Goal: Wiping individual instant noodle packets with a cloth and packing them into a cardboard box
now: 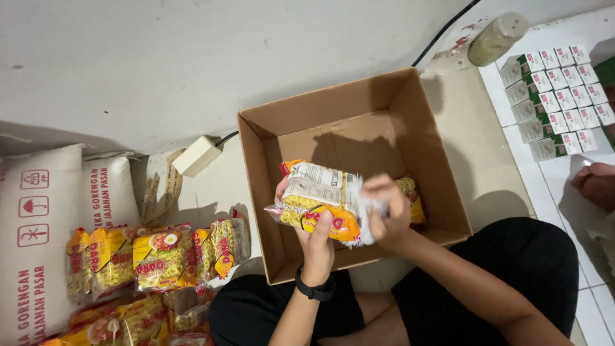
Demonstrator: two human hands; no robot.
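Both my hands hold a yellow and clear noodle packet (320, 192) over the near side of an open brown cardboard box (301, 112). My left hand (315, 238), with a black watch on its wrist, grips the packet from below. My right hand (387, 208) pinches the packet's crimped right end. Another noodle packet (413, 195) lies inside the box at its near right, partly hidden behind my right hand.
Several more noodle packets (160, 256) are stacked on the floor at the left, beside white sacks (38, 237). A white adapter (196, 156) with a cable rests by the wall. Small cartons (557, 96) and a jar (498, 38) stand at the right. Someone's foot (596, 184) shows at the right edge.
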